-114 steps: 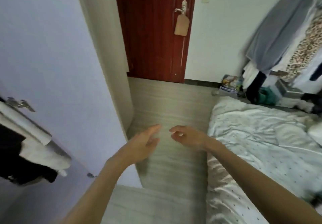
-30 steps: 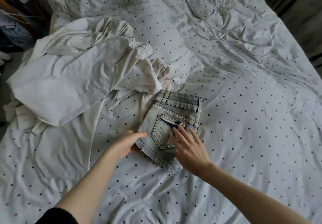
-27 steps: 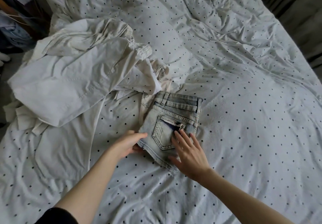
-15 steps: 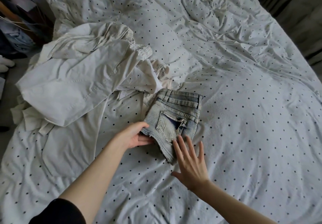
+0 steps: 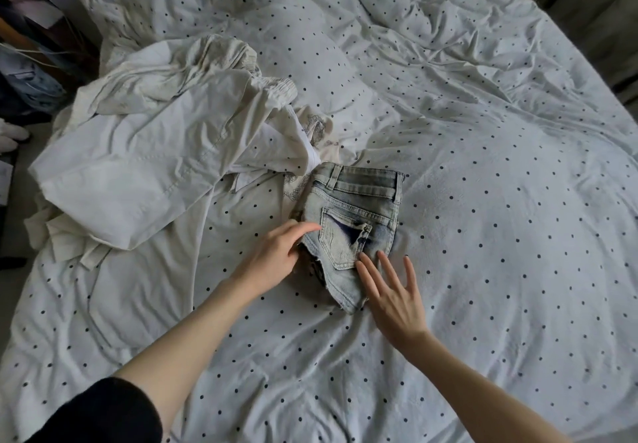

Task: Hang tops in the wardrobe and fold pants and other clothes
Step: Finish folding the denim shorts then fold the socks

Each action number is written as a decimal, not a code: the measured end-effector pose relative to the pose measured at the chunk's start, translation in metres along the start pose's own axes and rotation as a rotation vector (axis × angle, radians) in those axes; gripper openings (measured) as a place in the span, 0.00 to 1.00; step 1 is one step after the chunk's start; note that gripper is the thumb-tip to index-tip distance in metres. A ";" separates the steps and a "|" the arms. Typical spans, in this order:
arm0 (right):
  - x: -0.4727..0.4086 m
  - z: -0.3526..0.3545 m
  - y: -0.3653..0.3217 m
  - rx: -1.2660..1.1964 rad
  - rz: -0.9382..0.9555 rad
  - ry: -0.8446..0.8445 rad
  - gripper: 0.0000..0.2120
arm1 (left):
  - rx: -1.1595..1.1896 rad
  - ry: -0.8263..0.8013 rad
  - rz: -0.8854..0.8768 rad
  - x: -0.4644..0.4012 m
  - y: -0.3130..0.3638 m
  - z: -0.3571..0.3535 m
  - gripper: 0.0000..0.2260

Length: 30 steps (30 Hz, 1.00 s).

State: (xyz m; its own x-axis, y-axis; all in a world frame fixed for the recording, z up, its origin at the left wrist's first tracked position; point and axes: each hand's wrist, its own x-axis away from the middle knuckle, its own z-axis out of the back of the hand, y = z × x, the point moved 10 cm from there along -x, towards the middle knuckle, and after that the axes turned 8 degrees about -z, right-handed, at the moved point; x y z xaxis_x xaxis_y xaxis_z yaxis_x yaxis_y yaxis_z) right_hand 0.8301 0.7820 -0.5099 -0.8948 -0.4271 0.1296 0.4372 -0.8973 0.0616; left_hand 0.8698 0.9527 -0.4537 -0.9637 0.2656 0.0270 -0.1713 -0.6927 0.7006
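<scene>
Now folded denim shorts [image 5: 348, 228] lie between both hands' fingers [image 5: 366, 275].

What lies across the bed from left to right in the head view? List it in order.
White clothes in a crumpled heap → left hand gripping the left edge of the denim shorts → denim shorts, folded → right hand, fingers straight, at the shorts' lower right corner → bare spotted sheet.
</scene>
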 end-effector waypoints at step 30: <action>-0.095 0.054 0.101 -0.898 -0.568 0.181 0.16 | -0.090 0.215 0.334 -0.065 -0.068 0.016 0.15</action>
State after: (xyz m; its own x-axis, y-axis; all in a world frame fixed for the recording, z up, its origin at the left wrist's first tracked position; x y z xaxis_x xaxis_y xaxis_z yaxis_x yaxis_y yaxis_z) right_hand 0.9644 0.7384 -0.4622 -0.9784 0.1334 0.1582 -0.2062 -0.6924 -0.6914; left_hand 0.9472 0.9933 -0.4914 -0.9887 -0.1230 0.0861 0.1499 -0.7759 0.6128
